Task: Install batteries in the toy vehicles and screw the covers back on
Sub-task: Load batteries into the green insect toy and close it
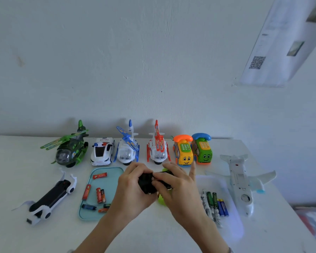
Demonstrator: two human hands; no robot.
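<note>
Both hands meet over the middle of the white table (16, 179), working on a dark toy vehicle with green parts (154, 181) that is turned underside up, probably so the battery bay faces the person. The left hand (133, 183) wraps its curled fingers round the toy's near-left end to steady it. The right hand (177, 187) curls thumb and forefinger onto the top of the dark underside, as if pressing a battery or cover home, with its little finger sticking out straight; what sits under the fingertips I cannot tell.

Left of the left hand's knuckles lies a teal tray (86, 214) of red batteries (98, 195). Just right of the right wrist, a clear tray (233, 225) holds green, white and blue batteries (214, 205). Beyond the fingers stands a row of toys, among them a red helicopter (158, 148).
</note>
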